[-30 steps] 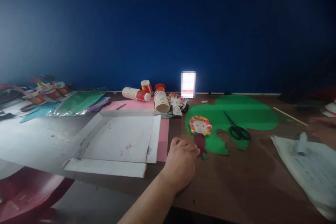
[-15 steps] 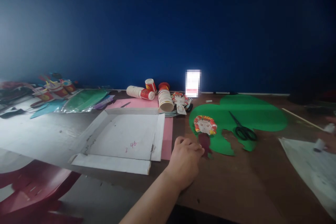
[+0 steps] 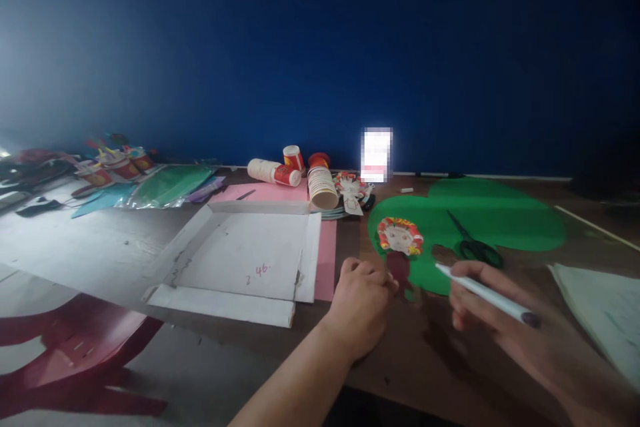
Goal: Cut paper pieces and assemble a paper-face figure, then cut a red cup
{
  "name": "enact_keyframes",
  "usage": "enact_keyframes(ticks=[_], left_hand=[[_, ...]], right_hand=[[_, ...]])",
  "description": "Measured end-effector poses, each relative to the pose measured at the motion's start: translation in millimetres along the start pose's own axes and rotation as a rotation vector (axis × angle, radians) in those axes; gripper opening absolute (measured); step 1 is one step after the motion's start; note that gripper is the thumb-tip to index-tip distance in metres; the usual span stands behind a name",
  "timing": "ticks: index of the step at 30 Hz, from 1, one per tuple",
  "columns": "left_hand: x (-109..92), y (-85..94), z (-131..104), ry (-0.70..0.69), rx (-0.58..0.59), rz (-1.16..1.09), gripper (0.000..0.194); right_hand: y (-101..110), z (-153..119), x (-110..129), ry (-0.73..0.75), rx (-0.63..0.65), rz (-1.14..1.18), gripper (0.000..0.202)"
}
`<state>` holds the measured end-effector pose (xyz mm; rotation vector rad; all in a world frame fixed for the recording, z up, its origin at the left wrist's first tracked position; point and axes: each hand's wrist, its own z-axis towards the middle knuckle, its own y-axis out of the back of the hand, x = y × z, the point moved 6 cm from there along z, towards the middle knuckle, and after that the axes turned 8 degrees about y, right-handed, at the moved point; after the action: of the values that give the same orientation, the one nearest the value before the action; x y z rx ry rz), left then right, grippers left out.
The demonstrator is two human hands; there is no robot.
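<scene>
My left hand [image 3: 363, 307] rests on the table with its fingers curled and pressed together at the edge of a dark red paper piece [image 3: 399, 270]. Above that piece is a small paper face [image 3: 400, 239] with a red and yellow frilled border. Between the fingers of my right hand [image 3: 493, 310] is a white marker pen [image 3: 487, 293], its pale end pointing left toward the dark red piece. Beneath the face lies a green paper sheet [image 3: 510, 213] with a ragged front edge. Black scissors [image 3: 477, 247] lie open on it.
An upturned white box lid [image 3: 225, 260] lies left on pink paper [image 3: 327, 267]. Stacked paper cups [image 3: 323, 188], another paper figure [image 3: 351, 192] and a bright pixelated rectangle [image 3: 377, 155] stand behind. A thin stick [image 3: 595, 227] and white sheet [image 3: 597, 300] lie right; a red chair [image 3: 85, 340] is front left.
My right hand has come in from the far right with the marker pen, over the table beside the green paper. My left hand stays at the dark red piece; the view has shifted slightly.
</scene>
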<state>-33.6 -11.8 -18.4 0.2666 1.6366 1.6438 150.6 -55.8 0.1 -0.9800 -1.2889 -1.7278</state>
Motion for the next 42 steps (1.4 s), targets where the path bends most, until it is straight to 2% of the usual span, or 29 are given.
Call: enact_keyframes(ticks=[3,6,10,15,18,25,42], left_hand=[[1,-1.9,2,0.007,-0.001,0.011,0.029],[1,-3.6,3,0.007,-0.006,0.012,0.03],[-1,-3.8,2,0.002,-0.007,0.011,0.029],[-2,-2.7,1,0.006,-0.019,0.014,0.031],[-2,-3.3,1,0.008,-0.007,0.023,0.03],[-2,-2.4,1,0.006,-0.008,0.034,0.03],[-4,-0.4,1,0.022,0.031,0.04,0.031]], right_hand=[[-17,-2,-10,-0.024,0.109,-0.049,0.041],[-15,-2,-17,-0.012,0.049,-0.169,0.045],[-17,-6,-15,0.102,-0.009,-0.314,0.044],[-25,-9,-9,0.284,0.008,-0.436,0.034],[-27,-9,-10,0.337,0.015,-0.477,0.031],[-29,-8,-11,0.378,0.017,-0.509,0.029],[-31,-8,-12,0.349,0.042,-0.504,0.032]])
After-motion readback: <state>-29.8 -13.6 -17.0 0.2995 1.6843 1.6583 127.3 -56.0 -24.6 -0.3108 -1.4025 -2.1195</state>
